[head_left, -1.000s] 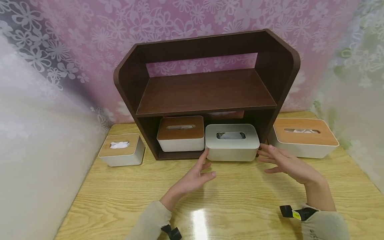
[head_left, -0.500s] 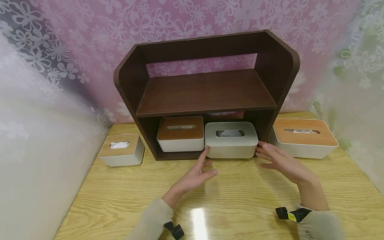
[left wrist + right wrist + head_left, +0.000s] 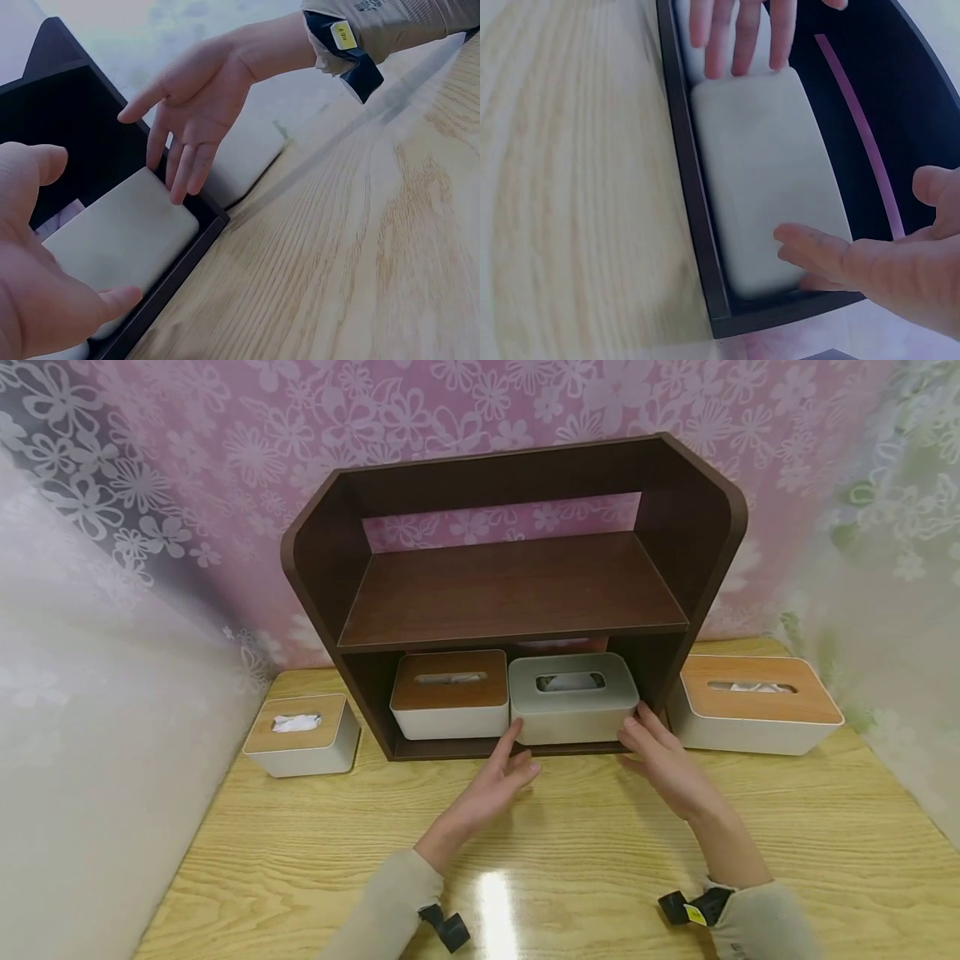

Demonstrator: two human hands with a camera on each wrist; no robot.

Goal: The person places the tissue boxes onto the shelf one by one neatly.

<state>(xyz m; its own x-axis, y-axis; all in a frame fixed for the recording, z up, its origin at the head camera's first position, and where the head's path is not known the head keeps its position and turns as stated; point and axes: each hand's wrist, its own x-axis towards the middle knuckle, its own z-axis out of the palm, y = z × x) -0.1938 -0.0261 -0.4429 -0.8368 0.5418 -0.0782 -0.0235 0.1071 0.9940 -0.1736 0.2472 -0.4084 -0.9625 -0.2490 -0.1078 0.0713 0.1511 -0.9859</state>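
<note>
A grey-green tissue box (image 3: pixel 577 725) with an oval slot sits in the right half of the shelf's lower compartment, its front face close to the shelf's front edge. My left hand (image 3: pixel 491 785) has its fingertips at the box's lower left front corner, fingers extended and thumb apart. At the lower right front corner, the straight fingers of my right hand (image 3: pixel 663 764) touch the box. Both wrist views show the box's pale front (image 3: pixel 769 165) between the two hands. Beside it on the left stands a white tissue box with a brown wooden lid (image 3: pixel 450 720).
The dark brown two-tier shelf (image 3: pixel 517 589) stands on a wood-grain table (image 3: pixel 585 827) against a floral backdrop. A small wood-lidded tissue box (image 3: pixel 315 758) sits left of the shelf, and a larger one (image 3: pixel 750 735) to its right.
The grey-green tissue box has slid back deeper into the lower compartment, baring the shelf's front edge. My right hand has moved forward and left with it; my left hand has shifted slightly.
</note>
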